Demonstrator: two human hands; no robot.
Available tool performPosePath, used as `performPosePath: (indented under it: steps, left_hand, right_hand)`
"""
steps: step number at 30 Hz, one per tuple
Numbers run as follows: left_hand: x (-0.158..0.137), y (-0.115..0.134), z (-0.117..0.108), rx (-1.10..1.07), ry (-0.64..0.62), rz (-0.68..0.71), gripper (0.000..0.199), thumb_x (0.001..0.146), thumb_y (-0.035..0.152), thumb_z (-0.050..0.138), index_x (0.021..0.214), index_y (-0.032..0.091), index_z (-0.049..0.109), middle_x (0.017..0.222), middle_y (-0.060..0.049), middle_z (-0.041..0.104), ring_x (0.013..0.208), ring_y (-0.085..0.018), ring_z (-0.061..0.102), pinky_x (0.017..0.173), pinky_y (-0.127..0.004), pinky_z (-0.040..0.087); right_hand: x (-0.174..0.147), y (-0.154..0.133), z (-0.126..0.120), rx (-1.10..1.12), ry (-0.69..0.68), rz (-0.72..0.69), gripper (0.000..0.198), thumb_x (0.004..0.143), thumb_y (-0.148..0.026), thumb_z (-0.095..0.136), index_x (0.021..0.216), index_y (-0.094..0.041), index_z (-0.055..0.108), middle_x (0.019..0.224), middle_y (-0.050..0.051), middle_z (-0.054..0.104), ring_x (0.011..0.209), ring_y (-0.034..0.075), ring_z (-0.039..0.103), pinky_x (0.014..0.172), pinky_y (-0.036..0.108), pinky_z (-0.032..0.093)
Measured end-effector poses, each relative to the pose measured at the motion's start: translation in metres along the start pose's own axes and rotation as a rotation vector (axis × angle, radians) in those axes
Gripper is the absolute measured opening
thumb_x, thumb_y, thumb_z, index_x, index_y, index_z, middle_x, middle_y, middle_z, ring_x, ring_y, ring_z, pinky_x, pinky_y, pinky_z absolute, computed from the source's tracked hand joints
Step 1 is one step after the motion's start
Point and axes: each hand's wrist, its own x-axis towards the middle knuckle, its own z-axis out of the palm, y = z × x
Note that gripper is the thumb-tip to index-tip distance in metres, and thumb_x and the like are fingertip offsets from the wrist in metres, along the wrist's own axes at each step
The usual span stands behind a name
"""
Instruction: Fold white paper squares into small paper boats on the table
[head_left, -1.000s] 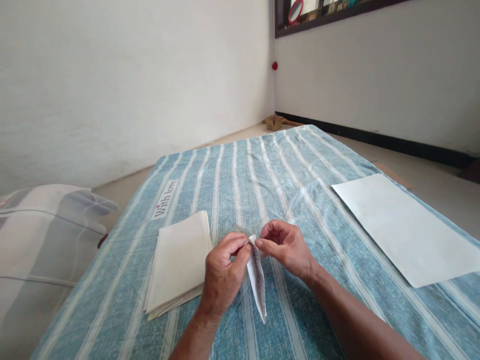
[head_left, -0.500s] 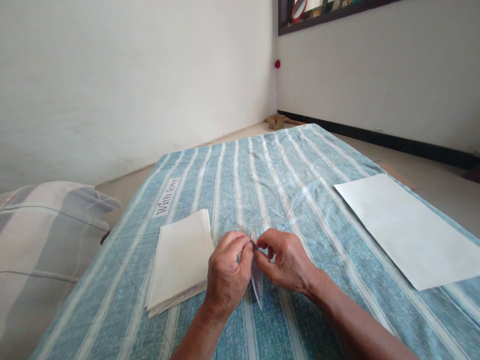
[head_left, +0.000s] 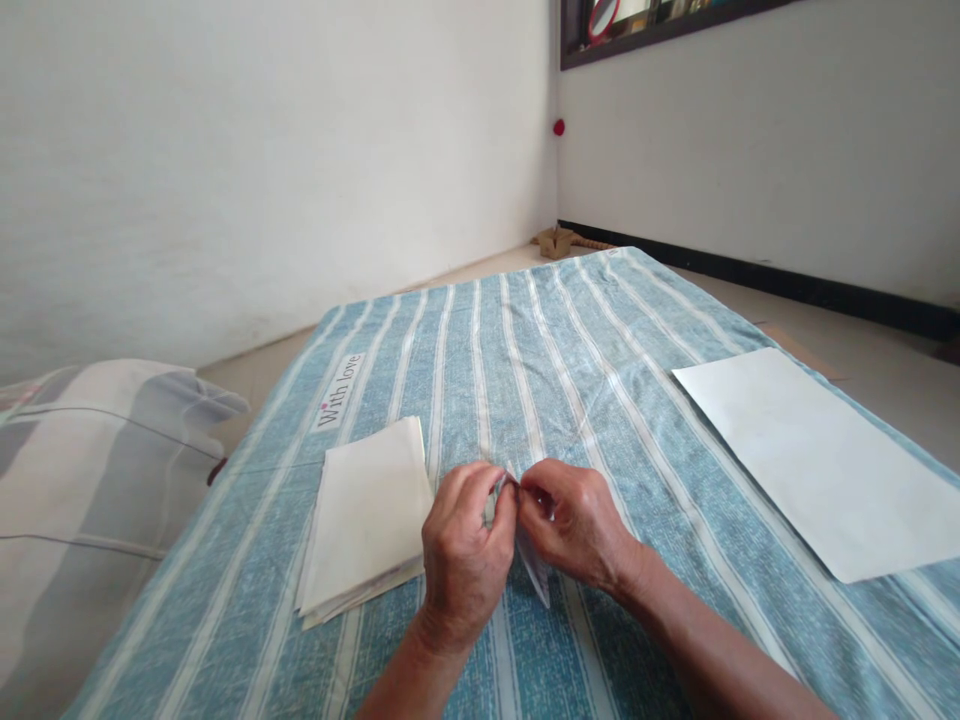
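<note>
Between my two hands is a small folded paper (head_left: 534,572), its pointed lower end hanging toward me and its upper part mostly covered by fingers. My left hand (head_left: 469,545) pinches the paper's top from the left, thumb against fingers. From the right, my right hand (head_left: 574,515) pinches the same top edge, its fingertips almost touching the left thumb. A stack of cream paper sheets (head_left: 367,515) lies just left of my left hand. Faint lines show on the folded paper.
A striped blue cloth (head_left: 510,330) covers the table, with a "With love" print (head_left: 339,390) at left. One large white sheet (head_left: 817,460) lies at the right edge. A draped grey-white cover (head_left: 97,480) is at left, and a small cardboard box (head_left: 556,243) sits by the wall corner.
The folded paper has tilted, its lower point swinging slightly right. Both hands stay pinched at its top, with the fingertips closer together. The whole view has shifted a little.
</note>
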Motion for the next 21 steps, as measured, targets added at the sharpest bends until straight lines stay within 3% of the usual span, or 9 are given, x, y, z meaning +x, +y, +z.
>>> performPosePath:
  steps: [9,21]
  left_hand:
    - [0.008,0.0018,-0.0071,-0.179,-0.084,-0.175,0.008,0.084,0.014,0.059,0.081,0.019,0.065,0.079,-0.002,0.067,0.073,-0.014,0.065,0.068,-0.024,0.054]
    - [0.0087,0.0007,-0.0073,-0.178,-0.096,-0.156,0.012,0.084,0.013,0.056,0.078,0.018,0.065,0.077,-0.001,0.067,0.073,-0.014,0.065,0.071,-0.024,0.053]
  right_hand:
    - [-0.0005,0.001,0.0,-0.038,-0.011,-0.047,0.017,0.075,-0.013,0.046,0.06,-0.018,0.049,0.055,-0.002,0.048,0.048,0.009,0.043,0.049,0.022,0.03]
    - [-0.0002,0.0017,-0.0006,-0.048,-0.027,-0.061,0.016,0.075,-0.012,0.045,0.061,-0.017,0.049,0.056,-0.001,0.05,0.048,0.009,0.043,0.049,0.022,0.031]
